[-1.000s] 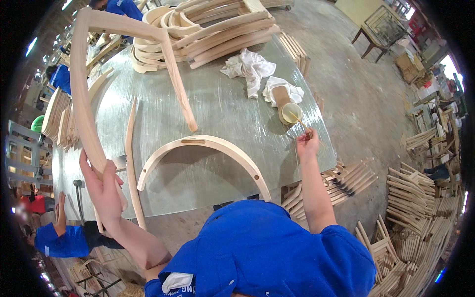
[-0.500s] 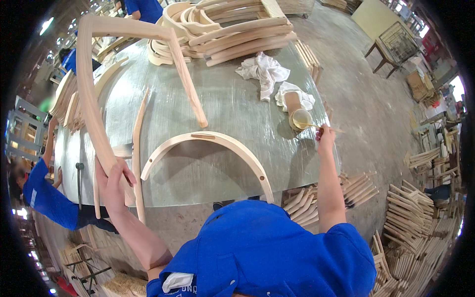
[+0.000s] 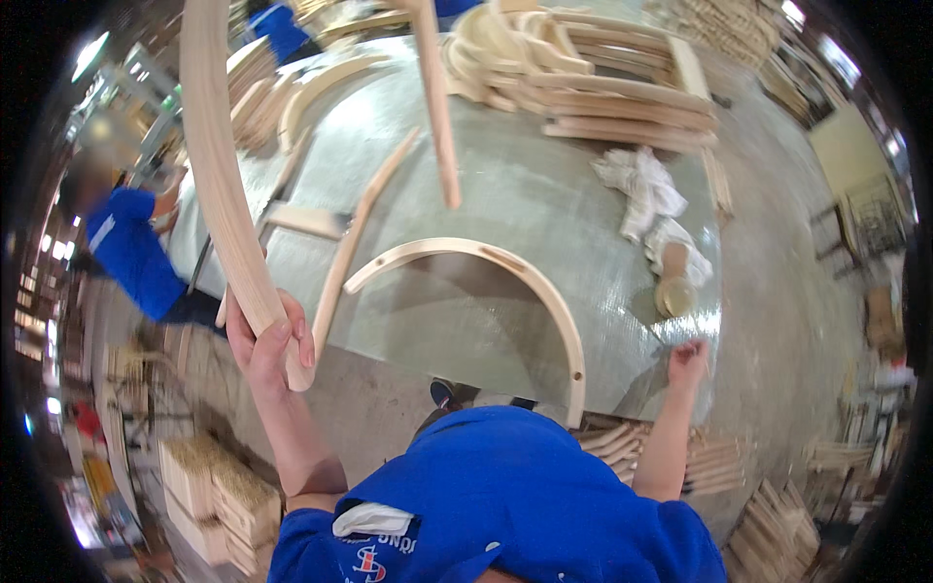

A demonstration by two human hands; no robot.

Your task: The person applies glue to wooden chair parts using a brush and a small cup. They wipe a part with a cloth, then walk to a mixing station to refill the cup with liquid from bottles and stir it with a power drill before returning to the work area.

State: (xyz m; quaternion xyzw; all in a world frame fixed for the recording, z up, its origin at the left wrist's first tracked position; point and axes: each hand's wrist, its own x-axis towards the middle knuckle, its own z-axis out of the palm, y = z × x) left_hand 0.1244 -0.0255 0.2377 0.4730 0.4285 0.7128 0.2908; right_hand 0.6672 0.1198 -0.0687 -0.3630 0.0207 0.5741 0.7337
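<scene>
My left hand (image 3: 267, 340) is closed round the lower end of a long, curved pale wooden chair frame (image 3: 228, 165), raised above the table. Its second, thinner leg (image 3: 437, 117) hangs down over the tabletop, and its top runs out of view. My right hand (image 3: 688, 361) is pinched, with a thin stick faintly showing at its fingers, near the table's right edge. Just beyond that hand stands a small round cup (image 3: 674, 297). A curved wooden chair rail (image 3: 466, 249) with holes lies before me, one end past the front edge. Left of it rests an H-shaped wooden frame (image 3: 355, 228).
Curved wooden parts (image 3: 622, 107) are stacked at the table's (image 3: 505, 185) far side, near crumpled white cloths (image 3: 646, 189). A co-worker in blue (image 3: 136, 243) stands at the left. Bundled wooden pieces (image 3: 705, 462) lie below the front right edge.
My right hand has drawn back from the cup toward me, taking the thin stick away from it. The view has turned left, and the chair frame now reaches past the top edge.
</scene>
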